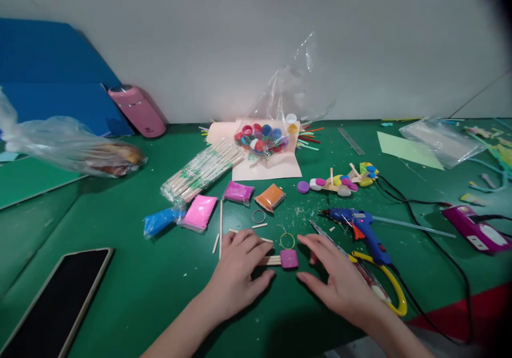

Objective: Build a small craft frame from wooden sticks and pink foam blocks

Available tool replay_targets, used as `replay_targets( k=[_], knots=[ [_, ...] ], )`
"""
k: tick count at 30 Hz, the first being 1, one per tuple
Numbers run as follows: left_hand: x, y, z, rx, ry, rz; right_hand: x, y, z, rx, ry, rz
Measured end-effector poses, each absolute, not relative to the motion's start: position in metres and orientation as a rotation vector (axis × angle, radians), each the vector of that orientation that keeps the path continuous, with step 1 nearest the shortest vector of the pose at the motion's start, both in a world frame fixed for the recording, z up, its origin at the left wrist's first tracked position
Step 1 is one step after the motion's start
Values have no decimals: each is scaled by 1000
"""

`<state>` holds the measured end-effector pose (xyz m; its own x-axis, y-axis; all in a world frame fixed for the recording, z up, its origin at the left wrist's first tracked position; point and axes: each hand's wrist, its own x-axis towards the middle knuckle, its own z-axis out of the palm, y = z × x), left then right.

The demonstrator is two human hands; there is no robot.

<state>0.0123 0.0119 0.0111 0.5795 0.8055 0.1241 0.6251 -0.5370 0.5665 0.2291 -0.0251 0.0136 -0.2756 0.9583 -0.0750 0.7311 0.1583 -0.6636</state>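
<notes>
Several thin wooden sticks lie side by side on the green table, their right ends at a small purple-pink block. My left hand rests palm down over their left part, fingers stretched and thumb apart; whether it presses on them is hidden. Just right of the block, my right hand hovers with thumb and fingers apart, holding nothing. A yellow rubber band lies just beyond the block, and a pale band farther back. Loose sticks lie beside my left hand.
Beyond my right hand lie a blue glue gun, yellow-handled scissors and a stick-and-clay model. Clay packets, wrapped chopsticks and a bag of bottle caps stand behind. A phone lies left; a black cord runs right.
</notes>
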Motion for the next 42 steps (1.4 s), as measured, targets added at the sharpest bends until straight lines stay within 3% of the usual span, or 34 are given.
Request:
replay_targets(
  k=[11, 19, 25, 33, 42],
  knots=[
    [-15, 6, 8, 2285, 1309, 954, 297, -80, -14, -1867, -1874, 286],
    [-23, 0, -8, 2070, 1497, 1236, 327, -64, -13, -2038, -1697, -103],
    [-29, -2, -16, 1996, 1627, 1300, 330, -47, -24, -2278, -1727, -23],
    [-30, -2, -17, 1967, 1670, 1275, 362, -38, -40, -2308, -1718, -218],
    [-31, 0, -17, 1920, 1697, 1270, 346, -61, -15, -2135, -1736, -236]
  ],
)
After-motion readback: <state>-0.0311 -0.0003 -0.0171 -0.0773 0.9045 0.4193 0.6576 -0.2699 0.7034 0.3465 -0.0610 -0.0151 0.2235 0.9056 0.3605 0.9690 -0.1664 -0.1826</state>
